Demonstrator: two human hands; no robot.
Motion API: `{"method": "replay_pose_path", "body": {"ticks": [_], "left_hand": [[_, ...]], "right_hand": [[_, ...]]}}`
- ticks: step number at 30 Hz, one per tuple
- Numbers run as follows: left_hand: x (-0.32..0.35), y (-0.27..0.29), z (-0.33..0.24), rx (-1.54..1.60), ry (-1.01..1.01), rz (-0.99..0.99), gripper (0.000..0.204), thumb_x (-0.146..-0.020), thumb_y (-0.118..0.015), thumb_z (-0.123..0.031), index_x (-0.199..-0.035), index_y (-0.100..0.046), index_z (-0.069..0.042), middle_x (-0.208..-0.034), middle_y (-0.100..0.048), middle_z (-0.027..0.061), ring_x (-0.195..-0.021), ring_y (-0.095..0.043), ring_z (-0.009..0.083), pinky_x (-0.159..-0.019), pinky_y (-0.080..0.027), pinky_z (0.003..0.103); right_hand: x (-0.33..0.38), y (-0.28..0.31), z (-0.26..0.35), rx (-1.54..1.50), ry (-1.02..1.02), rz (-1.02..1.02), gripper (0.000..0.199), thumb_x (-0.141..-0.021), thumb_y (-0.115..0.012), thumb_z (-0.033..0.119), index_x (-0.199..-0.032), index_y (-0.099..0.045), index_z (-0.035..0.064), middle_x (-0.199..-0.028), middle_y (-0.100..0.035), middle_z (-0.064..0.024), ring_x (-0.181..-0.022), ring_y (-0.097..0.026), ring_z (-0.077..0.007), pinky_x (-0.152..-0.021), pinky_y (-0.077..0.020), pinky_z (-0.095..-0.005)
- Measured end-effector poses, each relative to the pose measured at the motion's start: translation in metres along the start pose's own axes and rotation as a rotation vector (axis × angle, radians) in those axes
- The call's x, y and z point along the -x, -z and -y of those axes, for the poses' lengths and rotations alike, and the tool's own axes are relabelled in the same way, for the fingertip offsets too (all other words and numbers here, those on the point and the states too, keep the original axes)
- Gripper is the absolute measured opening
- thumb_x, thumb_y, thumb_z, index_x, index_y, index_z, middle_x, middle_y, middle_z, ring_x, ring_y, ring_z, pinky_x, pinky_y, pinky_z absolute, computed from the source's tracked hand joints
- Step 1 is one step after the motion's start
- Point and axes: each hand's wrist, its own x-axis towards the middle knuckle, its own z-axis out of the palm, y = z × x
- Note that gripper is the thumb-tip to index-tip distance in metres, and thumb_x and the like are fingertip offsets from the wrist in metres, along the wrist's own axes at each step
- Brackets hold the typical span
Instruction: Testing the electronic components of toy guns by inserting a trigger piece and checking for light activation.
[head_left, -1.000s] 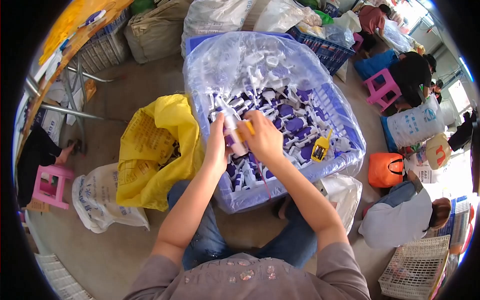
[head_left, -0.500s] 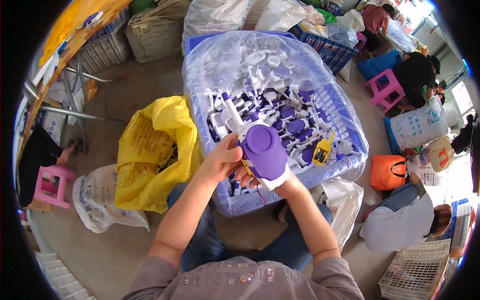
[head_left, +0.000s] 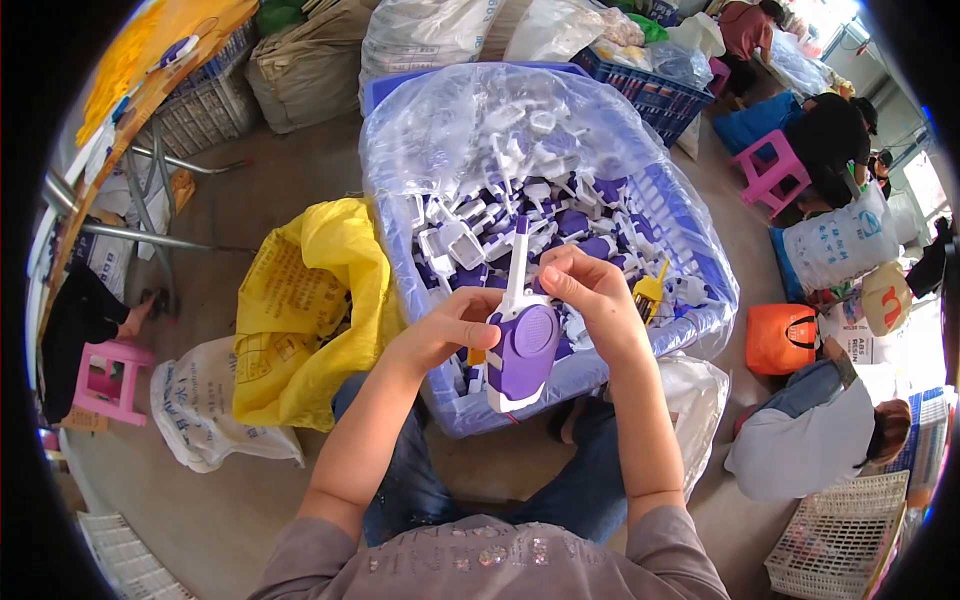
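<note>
And the purple-and-white plastic device [head_left: 525,350] hangs over the blue crate's [head_left: 384,89] near side, stem pointing away! Left hand [head_left: 440,328] clasps its left edge; right hand [head_left: 598,300] half-curls beside its top, grip unclear. Yellow sack [head_left: 295,310] just left.

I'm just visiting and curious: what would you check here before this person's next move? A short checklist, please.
1. Purple-and-white device held securely: ok, the left grip has its side, thumb on top.
2. Right grip clear of the device: cannot tell; its fingertips are beside the white stem, contact unclear.
3. Patterned purple face showing: ok, turned up to the camera.
4. Underside visible: not ok, turned away.
5. Blue crate close by: ok, right in front, full of purple and white parts.
6. Yellow sack open: ok, beside the crate; contents unclear.
</note>
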Motion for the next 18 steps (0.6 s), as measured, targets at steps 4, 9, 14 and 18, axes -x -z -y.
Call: {"method": "replay_pose_path", "body": {"ticks": [4, 9, 14, 18], "left_hand": [[0.004, 0.001, -0.005, 0.001, 0.058, 0.037, 0.067, -0.064, -0.076, -0.040, -0.112, -0.056, 0.003, -0.097, -0.061, 0.0038, -0.090, -0.056, 0.0109, -0.083, -0.040, 0.023], [0.005, -0.001, 0.000, 0.027, 0.044, 0.005, 0.067, -0.064, -0.076, -0.038, -0.112, -0.056, 0.003, -0.096, -0.062, 0.0039, -0.090, -0.056, 0.0114, -0.083, -0.040, 0.023], [-0.001, 0.007, 0.003, -0.077, 0.166, 0.049, 0.067, -0.063, -0.078, -0.032, -0.116, -0.055, 0.002, -0.099, -0.060, 0.0039, -0.090, -0.055, 0.0113, -0.083, -0.040, 0.023], [-0.008, -0.001, 0.004, -0.209, 0.067, -0.001, 0.069, -0.062, -0.079, -0.029, -0.118, -0.054, 0.002, -0.098, -0.059, 0.0024, -0.086, -0.054, 0.0096, -0.076, -0.040, 0.021]], "right_hand": [[0.002, -0.002, 0.001, 0.012, 0.009, 0.017, 0.020, -0.082, -0.066, 0.019, -0.080, -0.063, -0.0004, -0.094, -0.056, -0.0016, -0.086, -0.052, -0.0100, -0.081, -0.0401, -0.0239], [0.008, -0.009, 0.000, -0.051, -0.021, 0.021, 0.022, -0.083, -0.066, 0.021, -0.083, -0.064, -0.0009, -0.095, -0.056, -0.0022, -0.089, -0.051, -0.0104, -0.082, -0.0399, -0.0249], [0.007, 0.003, -0.013, -0.092, -0.064, 0.069, 0.022, -0.082, -0.067, 0.025, -0.082, -0.060, 0.0035, -0.088, -0.056, 0.0008, -0.083, -0.051, -0.0085, -0.078, -0.0393, -0.0231], [0.006, 0.011, -0.020, -0.033, -0.078, 0.078, 0.021, -0.082, -0.067, 0.025, -0.080, -0.058, 0.0060, -0.083, -0.055, 0.0025, -0.078, -0.050, -0.0071, -0.074, -0.0382, -0.0218]]}}
